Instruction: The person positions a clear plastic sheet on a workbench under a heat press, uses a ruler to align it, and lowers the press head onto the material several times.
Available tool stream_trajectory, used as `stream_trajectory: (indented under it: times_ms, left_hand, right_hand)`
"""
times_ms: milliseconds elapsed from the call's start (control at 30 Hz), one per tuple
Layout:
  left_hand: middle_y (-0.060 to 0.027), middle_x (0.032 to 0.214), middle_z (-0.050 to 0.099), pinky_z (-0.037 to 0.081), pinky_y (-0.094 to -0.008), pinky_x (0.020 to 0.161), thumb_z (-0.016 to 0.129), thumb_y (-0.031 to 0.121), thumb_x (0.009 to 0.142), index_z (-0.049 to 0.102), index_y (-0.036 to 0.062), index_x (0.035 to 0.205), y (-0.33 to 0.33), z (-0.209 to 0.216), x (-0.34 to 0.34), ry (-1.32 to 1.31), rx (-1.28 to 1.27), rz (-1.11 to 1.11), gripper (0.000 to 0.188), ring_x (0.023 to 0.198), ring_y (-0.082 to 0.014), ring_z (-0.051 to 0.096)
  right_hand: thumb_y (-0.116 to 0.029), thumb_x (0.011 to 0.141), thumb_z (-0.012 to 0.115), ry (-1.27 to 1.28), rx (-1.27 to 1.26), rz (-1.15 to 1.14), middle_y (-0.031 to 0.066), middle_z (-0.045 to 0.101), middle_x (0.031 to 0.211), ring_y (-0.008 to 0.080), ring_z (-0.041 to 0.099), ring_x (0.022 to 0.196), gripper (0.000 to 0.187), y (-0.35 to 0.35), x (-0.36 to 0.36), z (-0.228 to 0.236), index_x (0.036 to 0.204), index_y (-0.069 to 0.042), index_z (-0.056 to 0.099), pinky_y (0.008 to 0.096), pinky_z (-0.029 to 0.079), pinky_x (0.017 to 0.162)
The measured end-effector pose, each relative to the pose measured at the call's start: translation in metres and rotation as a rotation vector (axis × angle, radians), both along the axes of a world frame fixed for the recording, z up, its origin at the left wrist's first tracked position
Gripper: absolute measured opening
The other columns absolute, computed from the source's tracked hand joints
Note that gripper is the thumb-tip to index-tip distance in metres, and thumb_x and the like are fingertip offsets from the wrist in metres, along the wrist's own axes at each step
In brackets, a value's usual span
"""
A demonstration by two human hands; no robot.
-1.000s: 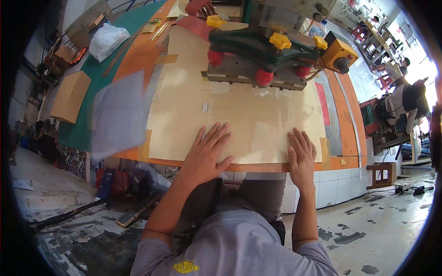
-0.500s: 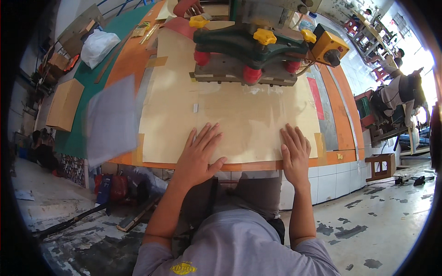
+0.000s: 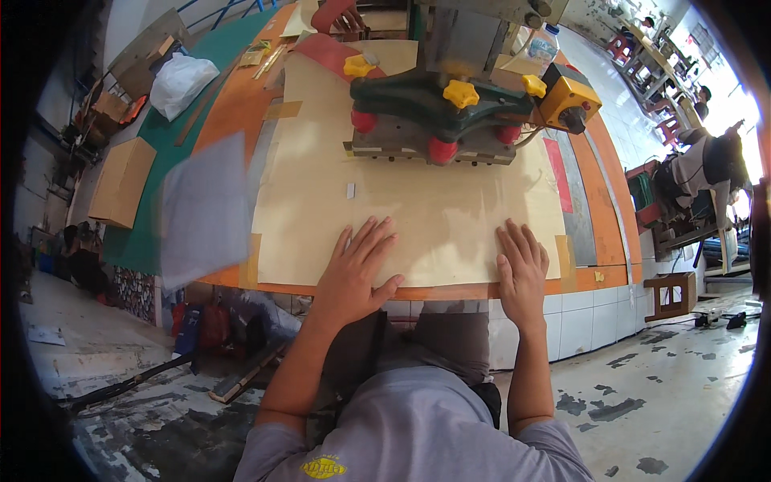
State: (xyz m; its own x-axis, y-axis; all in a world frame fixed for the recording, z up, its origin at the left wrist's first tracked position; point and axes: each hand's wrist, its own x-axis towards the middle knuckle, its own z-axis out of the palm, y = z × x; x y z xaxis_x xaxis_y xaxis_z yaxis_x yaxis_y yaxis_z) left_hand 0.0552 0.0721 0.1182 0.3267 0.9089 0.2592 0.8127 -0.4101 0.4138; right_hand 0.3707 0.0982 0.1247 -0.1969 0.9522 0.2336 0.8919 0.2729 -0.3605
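Note:
A large cream sheet (image 3: 317, 233) lies on the orange-edged worktable (image 3: 217, 104), with brown tape along its sides. On the sheet's near left part my left hand (image 3: 353, 273) rests flat, fingers stretched out and holding nothing. My right hand (image 3: 524, 271) lies the same way near the sheet's front right edge. A small white strip (image 3: 350, 190) sits on the sheet beyond my left fingers. Past both hands, a dark green press head (image 3: 450, 112) with yellow knobs and red feet carries a flat metal plate (image 3: 385, 149) over the sheet's far part.
A hazy translucent sheet (image 3: 205, 213) stands at the table's left side. Beyond it are a cardboard box (image 3: 122, 183) and a white plastic bag (image 3: 181, 84) on a green surface. A yellow control box (image 3: 569, 98) juts from the press's right. Another person's hand (image 3: 340, 16) shows at the far side.
The press head has come down toward the sheet, its yellow knobs now lower in view. My hands stay flat in place. The whole view has shifted slightly.

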Motion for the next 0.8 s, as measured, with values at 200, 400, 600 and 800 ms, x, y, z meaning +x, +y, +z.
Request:
stream_trajectory:
  times_ms: [200, 400, 600, 800]
  left_hand:
    - [-0.0117, 0.162, 0.044, 0.024, -0.0554, 0.126, 0.064, 0.039, 0.096, 0.055, 0.0054, 0.144, -0.001, 0.002, 0.000, 0.010, 0.003, 0.008, 0.059, 0.153, -0.0324, 0.037]
    - [-0.0109, 0.163, 0.044, 0.023, -0.0550, 0.126, 0.064, 0.038, 0.096, 0.055, 0.0063, 0.146, -0.003, 0.002, 0.000, 0.020, 0.010, 0.005, 0.060, 0.153, -0.0320, 0.037]
    - [-0.0135, 0.160, 0.047, 0.023, -0.0568, 0.125, 0.062, 0.037, 0.097, 0.057, 0.0059, 0.144, -0.028, -0.002, -0.015, -0.060, 0.040, 0.013, 0.057, 0.152, -0.0355, 0.038]
    - [-0.0203, 0.158, 0.047, 0.027, -0.0588, 0.120, 0.054, 0.041, 0.101, 0.058, 0.0039, 0.142, -0.067, -0.046, -0.038, -0.109, 0.233, 0.250, 0.055, 0.146, -0.0426, 0.043]
  right_hand:
    - [-0.031, 0.108, 0.045, -0.013, 0.016, -0.001, 0.0073, 0.047, 0.161, 0.0325, 0.034, 0.153, 0.046, -0.001, 0.001, -0.001, 0.148, -0.014, 0.057, 0.0516, 0.020, 0.125]
    - [-0.030, 0.108, 0.044, 0.011, 0.024, 0.009, 0.0091, 0.048, 0.160, 0.0324, 0.036, 0.152, 0.045, -0.003, 0.003, -0.002, 0.147, -0.011, 0.058, 0.0517, 0.021, 0.125]
    - [-0.031, 0.110, 0.037, 0.170, 0.081, -0.009, 0.0114, 0.059, 0.149, 0.0330, 0.045, 0.147, 0.048, -0.021, 0.016, -0.010, 0.142, -0.004, 0.060, 0.0497, 0.021, 0.124]
    - [-0.036, 0.110, 0.031, 0.243, 0.430, -0.082, 0.0141, 0.058, 0.150, 0.0373, 0.042, 0.149, 0.053, -0.045, 0.038, -0.077, 0.141, -0.006, 0.060, 0.0503, 0.017, 0.125]
